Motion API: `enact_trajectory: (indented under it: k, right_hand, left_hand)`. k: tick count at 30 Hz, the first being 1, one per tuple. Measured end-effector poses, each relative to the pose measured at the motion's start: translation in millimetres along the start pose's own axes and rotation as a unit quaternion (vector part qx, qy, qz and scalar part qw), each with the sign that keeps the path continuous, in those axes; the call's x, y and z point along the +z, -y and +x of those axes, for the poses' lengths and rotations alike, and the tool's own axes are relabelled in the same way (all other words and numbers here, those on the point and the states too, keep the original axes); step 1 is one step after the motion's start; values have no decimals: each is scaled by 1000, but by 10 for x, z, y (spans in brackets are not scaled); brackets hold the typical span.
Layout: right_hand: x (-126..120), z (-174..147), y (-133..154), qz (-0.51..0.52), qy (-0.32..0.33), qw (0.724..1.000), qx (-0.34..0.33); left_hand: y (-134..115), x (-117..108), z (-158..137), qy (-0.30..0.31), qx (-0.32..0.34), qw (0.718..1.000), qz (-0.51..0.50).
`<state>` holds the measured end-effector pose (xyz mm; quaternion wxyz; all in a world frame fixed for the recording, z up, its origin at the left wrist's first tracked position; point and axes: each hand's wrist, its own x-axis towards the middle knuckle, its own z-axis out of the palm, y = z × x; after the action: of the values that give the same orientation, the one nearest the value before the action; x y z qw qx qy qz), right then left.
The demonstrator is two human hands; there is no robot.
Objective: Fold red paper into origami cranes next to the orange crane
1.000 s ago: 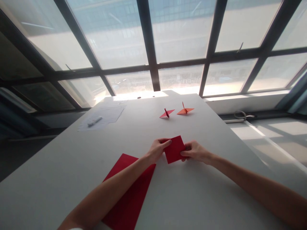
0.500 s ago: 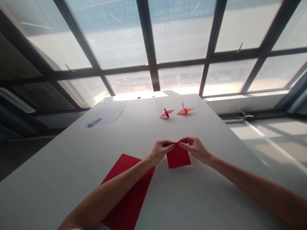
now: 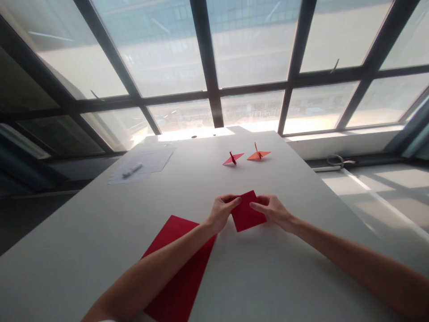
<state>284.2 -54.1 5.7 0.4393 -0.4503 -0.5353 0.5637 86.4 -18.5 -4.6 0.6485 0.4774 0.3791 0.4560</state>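
Note:
A small red square of paper (image 3: pixel 248 216) is held between my two hands above the white table, tilted with one corner pointing away from me. My left hand (image 3: pixel 224 213) pinches its left edge, thumb on top and fingers underneath. On the opposite side my right hand (image 3: pixel 272 210) grips the paper the same way, its fingers partly hidden behind. Beneath my left forearm lies a larger red sheet (image 3: pixel 187 264), partly covered by the arm.
Farther back on the table (image 3: pixel 194 179) stand a red folded paper crane (image 3: pixel 233 158) and an orange one (image 3: pixel 258 155). White papers (image 3: pixel 154 159) lie at the far left with a whitish tube-like item (image 3: pixel 132 170) on them. Large windows rise behind the table.
The small red square has turned, so a corner now points away where a straight edge was. Both hands have shifted from its far edge to its sides.

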Motion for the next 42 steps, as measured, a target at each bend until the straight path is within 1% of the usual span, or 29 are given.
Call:
enact_trajectory:
  k: [1, 3, 5, 7, 8, 12, 15, 17, 20, 24, 26, 28, 30, 32, 37, 42]
  right_hand:
    - [0, -2, 0, -15, 6, 1000, 7]
    - [-3, 6, -12, -49, -18, 999, 4]
    - [-7, 22, -32, -61, -48, 997, -7]
    - [-12, 33, -47, -53, -58, 997, -11]
    - [-14, 33, -51, -48, -51, 997, -10]
    - [-17, 16, -47, -36, 1, 999, -2]
    - [-28, 9, -32, -33, -10, 999, 7]
    - [-44, 11, -14, -24, -17, 999, 18]
    - [-66, 15, 28, -16, -10, 999, 36]
    - [-73, 15, 71, -8, 0, 999, 53]
    - [-72, 17, 66, -5, -12, 999, 53]
    - [-72, 21, 44, -2, -31, 998, 49]
    - [-73, 25, 16, 4, -45, 998, 42]
    - [-70, 29, -6, 9, -57, 998, 38]
    - [-53, 35, -29, 14, -90, 995, 32]
    - [-42, 42, -56, 30, -106, 994, 18]
  left_hand:
    - [-2, -10, 14, -17, 5, 1000, -11]
    - [-7, -19, 33, -34, 8, 999, -32]
    - [-4, -15, 37, -7, -8, 999, -51]
    - [11, -9, 33, 30, -35, 997, -58]
    - [23, -8, 30, 36, -41, 997, -57]
    - [56, -28, 38, 13, -32, 998, -45]
    - [53, -55, 70, 21, -36, 998, -47]
    - [47, -75, 97, 12, -29, 998, -54]
    - [45, -102, 125, 0, -15, 998, -62]
    - [49, -115, 121, 5, -4, 997, -71]
    - [49, -109, 111, 22, -14, 997, -78]
    - [48, -96, 103, 46, -42, 996, -71]
    - [48, -84, 100, 56, -61, 995, -57]
    - [47, -77, 98, 60, -67, 995, -51]
    - [32, -80, 77, 94, -84, 992, -31]
    - [-8, -63, 41, 116, -101, 988, -3]
